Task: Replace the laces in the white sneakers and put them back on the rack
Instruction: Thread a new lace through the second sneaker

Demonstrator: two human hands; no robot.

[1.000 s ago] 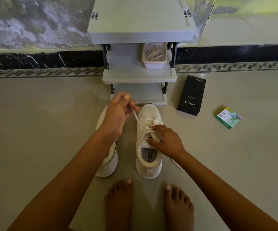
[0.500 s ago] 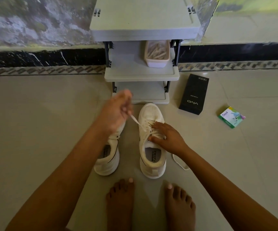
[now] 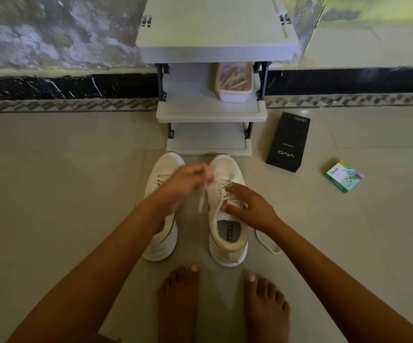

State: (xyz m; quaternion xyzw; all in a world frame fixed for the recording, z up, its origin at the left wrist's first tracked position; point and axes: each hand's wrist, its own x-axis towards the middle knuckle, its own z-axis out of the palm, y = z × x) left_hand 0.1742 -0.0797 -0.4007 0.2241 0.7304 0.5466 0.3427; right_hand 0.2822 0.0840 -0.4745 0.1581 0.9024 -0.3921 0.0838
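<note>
Left sneaker (image 3: 168, 167) stands on the floor. Left hand (image 3: 188, 184), motion-blurred, fingers apparently pinching the lace (image 3: 201, 199), probably to draw it taut. Right hand (image 3: 250, 210) presses straight fingers on the right sneaker (image 3: 227, 235), steadying it. Rack (image 3: 210, 117) waits at 12 o'clock, a loose lace (image 3: 268, 246) at 4 o'clock.

Left hand (image 3: 188, 180) raised, fingers (image 3: 206, 174) pinched — right hand (image 3: 250, 209) flat, palm down.
</note>
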